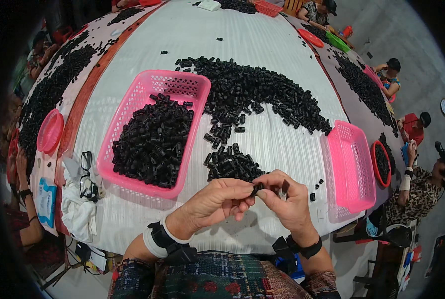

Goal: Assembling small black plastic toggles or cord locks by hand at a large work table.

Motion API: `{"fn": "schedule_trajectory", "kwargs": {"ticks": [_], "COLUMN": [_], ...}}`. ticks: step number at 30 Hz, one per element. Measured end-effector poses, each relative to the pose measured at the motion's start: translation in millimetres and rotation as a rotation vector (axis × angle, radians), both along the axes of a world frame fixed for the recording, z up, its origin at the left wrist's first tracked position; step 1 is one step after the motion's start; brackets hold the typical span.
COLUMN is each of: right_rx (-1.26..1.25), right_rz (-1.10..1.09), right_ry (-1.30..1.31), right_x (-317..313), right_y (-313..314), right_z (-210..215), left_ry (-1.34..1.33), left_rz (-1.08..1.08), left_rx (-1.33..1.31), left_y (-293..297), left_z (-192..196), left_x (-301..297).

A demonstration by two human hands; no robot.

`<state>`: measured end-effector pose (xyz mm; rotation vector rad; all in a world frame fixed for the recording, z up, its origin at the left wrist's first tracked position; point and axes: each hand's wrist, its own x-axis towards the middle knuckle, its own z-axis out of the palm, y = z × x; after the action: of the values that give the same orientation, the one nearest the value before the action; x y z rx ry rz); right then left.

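Note:
Close to my body, my left hand (pixel 220 199) and my right hand (pixel 286 202) meet over the near part of the white-covered table. Fingers and thumbs of both pinch one small black plastic part (pixel 256 189), which they mostly hide. Just beyond my fingertips lies a small pile of short black cylindrical parts (pixel 232 164). Farther off, a wide heap of the same parts (pixel 262 92) curves toward the right. Left of my hands stands a pink basket (pixel 141 183), well filled with such parts.
An unfilled-looking pink basket (pixel 352 169) sits at the right, with a few loose parts (pixel 313 197) beside it. Glasses (pixel 87 174) rest on a white cloth (pixel 78 214) at the left, near a blue packet (pixel 46 202). Several other people sit along both sides.

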<state>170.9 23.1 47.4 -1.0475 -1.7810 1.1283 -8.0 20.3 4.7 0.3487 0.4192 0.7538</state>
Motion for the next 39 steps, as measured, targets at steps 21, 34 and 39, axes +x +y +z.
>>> {"fn": "schedule_trajectory", "kwargs": {"ticks": [21, 34, 39], "right_rx": [0.596, 0.958, 0.973], "right_rz": [-0.147, -0.194, -0.195], "right_ry": [-0.205, -0.354, -0.346], "right_x": [-21.9, -24.6, -25.1], "right_y": [-3.2, -5.8, -6.7], "right_z": [-6.3, -17.9, -18.2], "left_ry": [-0.077, 0.016, 0.021], "left_rz": [0.119, 0.200, 0.205], "left_rx": [-0.039, 0.021, 0.019], "left_y": [-2.3, -5.1, -6.3], "left_z": [-3.5, -2.7, -3.1], "left_x": [1.3, 1.0, 1.6]}}
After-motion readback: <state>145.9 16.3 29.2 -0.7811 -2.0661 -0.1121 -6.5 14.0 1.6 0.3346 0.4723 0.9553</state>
